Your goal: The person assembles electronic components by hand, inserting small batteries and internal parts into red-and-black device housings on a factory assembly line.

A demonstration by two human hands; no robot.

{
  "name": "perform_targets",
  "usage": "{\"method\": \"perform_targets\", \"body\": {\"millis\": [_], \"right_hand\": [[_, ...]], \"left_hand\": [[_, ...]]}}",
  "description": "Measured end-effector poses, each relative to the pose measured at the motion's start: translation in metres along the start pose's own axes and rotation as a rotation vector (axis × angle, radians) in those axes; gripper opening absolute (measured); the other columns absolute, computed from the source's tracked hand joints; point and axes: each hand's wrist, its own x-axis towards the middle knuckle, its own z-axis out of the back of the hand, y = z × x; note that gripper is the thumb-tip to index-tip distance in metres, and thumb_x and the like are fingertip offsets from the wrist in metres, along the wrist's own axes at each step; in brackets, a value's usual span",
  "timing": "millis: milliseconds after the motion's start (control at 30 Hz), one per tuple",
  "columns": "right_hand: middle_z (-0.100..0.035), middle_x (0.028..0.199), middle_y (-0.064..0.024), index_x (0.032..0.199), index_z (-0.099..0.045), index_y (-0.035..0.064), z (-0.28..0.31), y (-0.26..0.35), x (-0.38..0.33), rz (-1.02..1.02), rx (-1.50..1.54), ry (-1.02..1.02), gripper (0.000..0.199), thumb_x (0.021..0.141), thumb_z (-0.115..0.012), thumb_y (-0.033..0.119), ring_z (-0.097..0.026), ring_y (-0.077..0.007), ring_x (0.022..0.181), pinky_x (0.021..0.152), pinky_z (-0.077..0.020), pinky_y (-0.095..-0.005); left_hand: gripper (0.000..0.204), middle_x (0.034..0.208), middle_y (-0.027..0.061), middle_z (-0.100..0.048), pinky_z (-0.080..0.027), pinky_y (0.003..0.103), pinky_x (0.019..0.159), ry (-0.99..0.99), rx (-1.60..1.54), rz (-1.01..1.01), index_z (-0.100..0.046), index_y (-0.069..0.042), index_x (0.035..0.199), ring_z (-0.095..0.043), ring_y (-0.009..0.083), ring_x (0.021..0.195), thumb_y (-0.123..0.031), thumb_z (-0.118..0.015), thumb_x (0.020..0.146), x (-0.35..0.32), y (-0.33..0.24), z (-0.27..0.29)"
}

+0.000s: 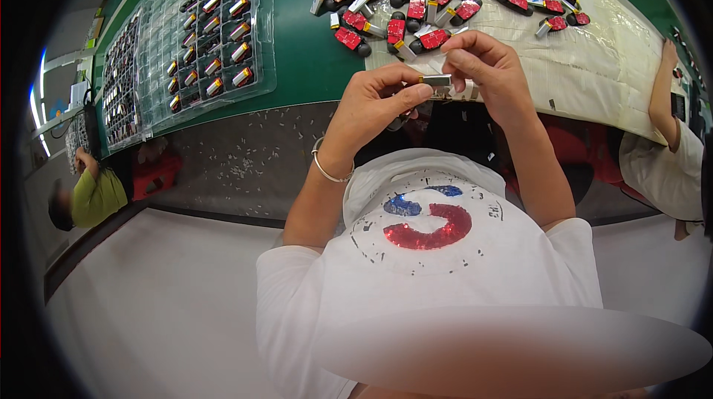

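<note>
My left hand (377,100) is closed, pinching a small silver pouch battery (437,81) with a yellow end between thumb and fingers. It hangs over the near edge of the table, and whatever else lies in that palm is hidden. Just to the right, my right hand (492,76) is raised with bent fingers drawn together at the battery's free end. Whether a small piece sits between those fingertips is too fine to make out. Beyond both hands lies a loose pile of small black devices with red circuit boards (431,40), several with silver batteries attached.
To the left, clear plastic trays (264,65) hold rows of similar devices on the green table (297,42). Yellowish wrapping (616,65) covers the table under the pile. Co-workers sit at the far left (96,195) and right (661,154). White scraps (241,165) litter the floor.
</note>
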Motion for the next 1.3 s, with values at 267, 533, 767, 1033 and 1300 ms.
{"method": "perform_targets", "body": {"millis": [267, 533, 767, 1033, 1300], "right_hand": [[-0.063, 0.103, -0.0052, 0.107, -0.071, 0.0054, 0.015, 0.001, -0.012, 0.325, -0.635, 0.123, 0.025, 0.082, -0.070, 0.004, -0.057, -0.0118, 0.094, 0.080, -0.0482, -0.0262], [-0.067, 0.106, -0.0068, 0.112, -0.068, 0.0041, -0.012, -0.015, -0.003, 0.191, -0.069, 0.101, 0.025, 0.088, -0.068, 0.012, -0.063, -0.0136, 0.095, 0.085, -0.0505, -0.0265], [-0.069, 0.104, -0.0081, 0.115, -0.066, 0.0017, -0.012, -0.010, -0.001, 0.327, -0.187, 0.025, 0.026, 0.090, -0.065, 0.008, -0.065, -0.0140, 0.091, 0.082, -0.0517, -0.0257], [-0.068, 0.095, -0.0081, 0.112, -0.070, 0.0070, -0.018, -0.002, 0.000, 0.593, -0.773, 0.076, 0.031, 0.081, -0.072, 0.005, -0.066, -0.0173, 0.084, 0.072, -0.0526, -0.0265], [-0.063, 0.090, -0.0059, 0.111, -0.071, 0.0096, -0.022, -0.003, 0.000, 0.566, -0.865, 0.063, 0.031, 0.080, -0.073, 0.007, -0.061, -0.0176, 0.078, 0.067, -0.0505, -0.0282]], "left_hand": [[0.026, 0.086, 0.0068, -0.069, -0.049, 0.019, 0.055, 0.050, -0.193, -0.004, -0.069, 0.000, 0.104, -0.065, 0.0097, 0.068, -0.022, -0.060, 0.095, 0.003, 0.003, -0.005], [0.035, 0.093, 0.0085, -0.068, -0.053, 0.021, 0.061, 0.082, -0.503, 0.109, -0.063, 0.003, 0.116, -0.069, 0.0141, 0.074, -0.017, -0.070, 0.088, 0.003, 0.004, -0.008], [0.043, 0.106, 0.0093, -0.065, -0.054, 0.022, 0.079, -0.084, -0.349, -0.107, -0.056, 0.004, 0.124, -0.064, 0.0112, 0.091, 0.000, -0.071, 0.084, -0.006, 0.002, -0.015], [0.038, 0.108, 0.0086, -0.064, -0.052, 0.021, 0.083, -0.145, -0.314, -0.054, -0.058, 0.005, 0.119, -0.061, 0.0101, 0.095, 0.004, -0.071, 0.083, -0.004, 0.012, -0.006], [0.031, 0.105, 0.0068, -0.064, -0.053, 0.021, 0.079, -0.207, -0.250, -0.134, -0.060, 0.004, 0.116, -0.062, 0.0081, 0.088, 0.000, -0.069, 0.086, -0.008, 0.013, -0.007]]}}
